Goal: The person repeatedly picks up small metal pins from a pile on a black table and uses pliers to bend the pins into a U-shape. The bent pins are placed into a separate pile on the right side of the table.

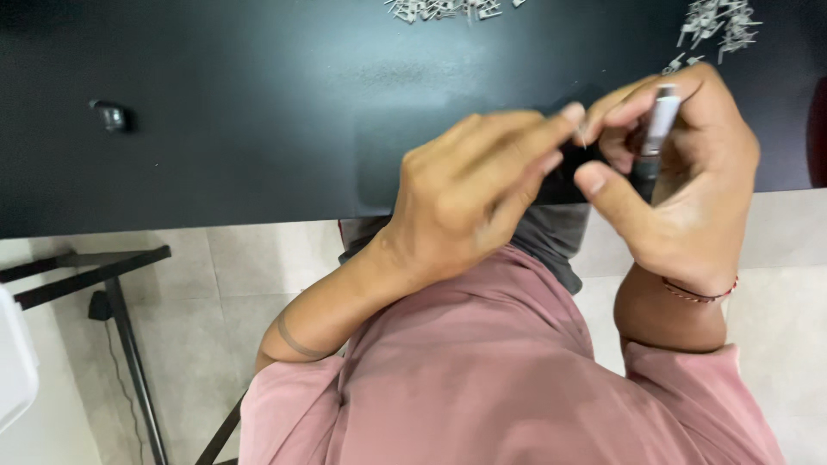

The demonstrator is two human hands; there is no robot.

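**Two hands meet over the near edge of a black table**

Where the black table (215, 129) ends and pale floor tiles (258, 258) begin, the person's two hands come together at about two o'clock from the middle of the view. Its top is matte and dark, with a soft sheen of light near twelve o'clock. The left hand (474, 198) reaches across with thumb and forefinger pinched on a tiny, thin metal piece (584, 134), too small to tell apart further. The right hand (689, 189) is clenched around a slim cylindrical tool (659, 125), silver at its upper end and dark lower down, held nearly upright; its tip end is hidden in the palm. The pinched piece sits just beside the tool, between the two hands' fingertips, above the table's near edge.

At twelve o'clock, against the far edge of the view, lies a pile of small pale metal parts (444, 9); a second heap (719, 21) lies at one o'clock, close above the right hand. A small dark object (110, 114) rests alone on the tabletop at ten o'clock, well apart from everything else.

A red cord bracelet (698, 295) circles the right wrist. The pink shirt (482, 379) fills the view at six o'clock. At eight o'clock, black metal frame legs (121, 327) stand on the tiles, and a white object (13, 362) juts in at nine o'clock.
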